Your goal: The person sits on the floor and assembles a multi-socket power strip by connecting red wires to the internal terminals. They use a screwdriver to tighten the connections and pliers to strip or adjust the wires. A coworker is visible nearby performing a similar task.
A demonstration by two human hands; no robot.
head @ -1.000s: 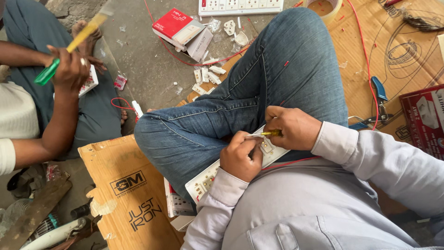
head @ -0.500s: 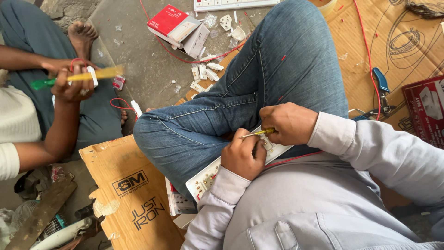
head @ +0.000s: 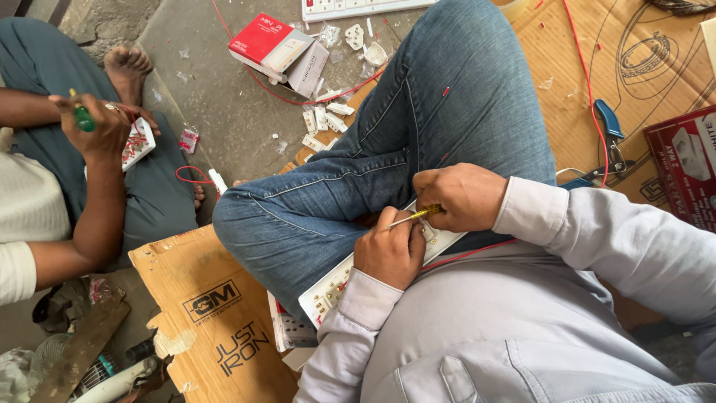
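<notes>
The left hand (head: 389, 254) presses down on the white switch board (head: 328, 291), its grip closed over the board's edge, so that the board lies steady on the lap against the jeans (head: 388, 149). The right hand (head: 462, 198) has its grip closed around a yellow-handled screwdriver (head: 412, 217), whose thin shaft points toward the left hand's fingers. Under the knee lies brown cardboard (head: 209, 313). Further away, blue pliers (head: 608, 134) rest on cardboard, and a red and white box (head: 272, 43) lies on the floor. At the left, a co-worker's hand (head: 93, 127) holds a green tool.
</notes>
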